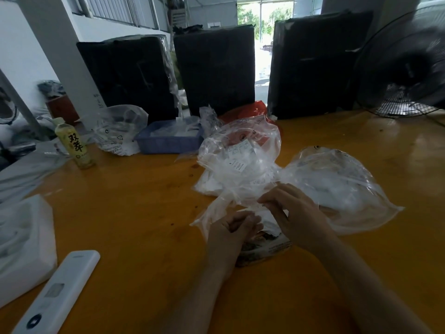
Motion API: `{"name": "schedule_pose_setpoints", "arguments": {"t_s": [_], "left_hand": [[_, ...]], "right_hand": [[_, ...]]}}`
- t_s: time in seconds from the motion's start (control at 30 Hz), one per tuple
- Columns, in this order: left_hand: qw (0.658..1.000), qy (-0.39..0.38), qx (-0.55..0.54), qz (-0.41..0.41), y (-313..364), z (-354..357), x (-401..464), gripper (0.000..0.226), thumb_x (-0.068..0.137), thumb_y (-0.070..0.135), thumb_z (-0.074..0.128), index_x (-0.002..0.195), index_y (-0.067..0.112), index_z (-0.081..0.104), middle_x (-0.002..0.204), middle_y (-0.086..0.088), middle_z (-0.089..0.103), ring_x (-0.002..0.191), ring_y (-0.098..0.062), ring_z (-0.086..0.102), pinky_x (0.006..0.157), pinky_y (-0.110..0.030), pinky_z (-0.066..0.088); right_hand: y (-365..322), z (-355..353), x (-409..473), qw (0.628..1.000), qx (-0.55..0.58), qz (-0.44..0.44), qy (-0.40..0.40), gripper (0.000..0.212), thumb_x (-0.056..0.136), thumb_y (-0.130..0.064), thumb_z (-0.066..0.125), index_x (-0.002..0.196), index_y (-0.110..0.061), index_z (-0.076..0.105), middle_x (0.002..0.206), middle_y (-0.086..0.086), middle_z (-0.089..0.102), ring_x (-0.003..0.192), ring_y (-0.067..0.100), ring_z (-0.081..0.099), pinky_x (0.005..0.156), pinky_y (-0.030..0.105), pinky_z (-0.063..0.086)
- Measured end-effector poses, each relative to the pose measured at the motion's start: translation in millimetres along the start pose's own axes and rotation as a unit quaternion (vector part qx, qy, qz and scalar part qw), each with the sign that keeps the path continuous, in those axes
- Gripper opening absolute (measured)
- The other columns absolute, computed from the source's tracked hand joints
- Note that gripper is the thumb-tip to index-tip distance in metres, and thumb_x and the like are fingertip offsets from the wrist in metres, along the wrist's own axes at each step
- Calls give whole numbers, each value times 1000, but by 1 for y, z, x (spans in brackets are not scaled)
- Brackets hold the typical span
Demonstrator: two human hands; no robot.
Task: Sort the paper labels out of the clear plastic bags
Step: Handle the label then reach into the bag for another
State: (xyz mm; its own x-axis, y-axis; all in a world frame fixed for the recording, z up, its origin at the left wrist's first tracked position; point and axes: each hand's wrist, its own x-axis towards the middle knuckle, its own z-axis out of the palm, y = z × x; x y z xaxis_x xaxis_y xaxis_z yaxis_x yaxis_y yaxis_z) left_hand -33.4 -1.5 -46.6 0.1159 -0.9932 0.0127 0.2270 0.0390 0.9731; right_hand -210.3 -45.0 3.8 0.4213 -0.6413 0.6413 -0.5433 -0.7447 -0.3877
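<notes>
A heap of clear plastic bags with small white paper labels inside lies at the middle of the orange table. Another puffed clear bag spreads to its right. My left hand has curled fingers holding a clear bag close to me. My right hand pinches the crumpled plastic and white paper just above the left hand. A printed packet lies under both hands, partly hidden.
A blue tray with white pieces stands behind the heap, with a clear bag and a green-labelled bottle to its left. White foam and a white remote lie near left. Black wrapped boxes line the back; a fan stands right.
</notes>
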Motion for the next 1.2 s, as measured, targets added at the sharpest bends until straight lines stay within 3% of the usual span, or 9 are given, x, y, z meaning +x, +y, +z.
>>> {"name": "schedule_pose_setpoints", "arguments": {"t_s": [0.2,0.43,0.57,0.8,0.93,1.07,1.2], "left_hand": [[1000,1,10,3,2,1,0,21,99,29,71,113,16,79,109,-4,82,103,-22,79,88,-23,61],[1000,-2,29,3,-1,-1,0,29,100,30,70,117,9,79,110,-2,82,104,-19,78,90,-21,60],[999,-9,34,6,-2,-2,1,27,100,29,71,117,9,80,109,-2,82,106,-18,78,92,-22,60],[1000,-10,12,14,-2,-1,2,33,88,34,79,115,14,81,109,-4,82,105,-21,78,92,-27,61],[999,-6,38,19,-3,-2,1,23,96,32,76,114,20,81,106,-3,82,102,-20,79,88,-27,63],[995,0,93,22,-4,-2,0,23,96,40,74,113,27,80,102,3,82,100,-16,79,85,-35,64],[997,11,78,2,-5,-1,1,22,95,38,75,113,25,79,102,2,82,101,-16,78,78,-37,67]], "right_hand": [[1,-2,0,999,35,22,33,16,95,-2,67,103,-14,74,97,-4,66,86,3,58,76,9,45],[0,-1,0,1000,7,3,-12,14,97,-5,65,104,-11,76,99,-1,68,87,18,64,77,31,56],[1,0,-1,1000,-13,-12,-13,13,96,-3,67,103,-11,76,97,-1,68,87,16,62,80,25,46],[6,2,-1,998,-48,-26,-18,13,96,-6,68,104,-14,75,98,-1,69,89,18,60,79,30,47],[8,0,-2,998,-41,-24,-37,16,96,-6,67,104,-17,75,99,-3,68,90,15,58,80,27,44],[8,-1,-2,997,-3,-2,-77,18,99,-8,65,108,-20,75,103,-6,67,90,11,60,78,27,53],[10,-5,-2,996,30,30,-83,19,99,-7,64,108,-20,75,102,-10,65,87,7,64,76,27,56]]}}
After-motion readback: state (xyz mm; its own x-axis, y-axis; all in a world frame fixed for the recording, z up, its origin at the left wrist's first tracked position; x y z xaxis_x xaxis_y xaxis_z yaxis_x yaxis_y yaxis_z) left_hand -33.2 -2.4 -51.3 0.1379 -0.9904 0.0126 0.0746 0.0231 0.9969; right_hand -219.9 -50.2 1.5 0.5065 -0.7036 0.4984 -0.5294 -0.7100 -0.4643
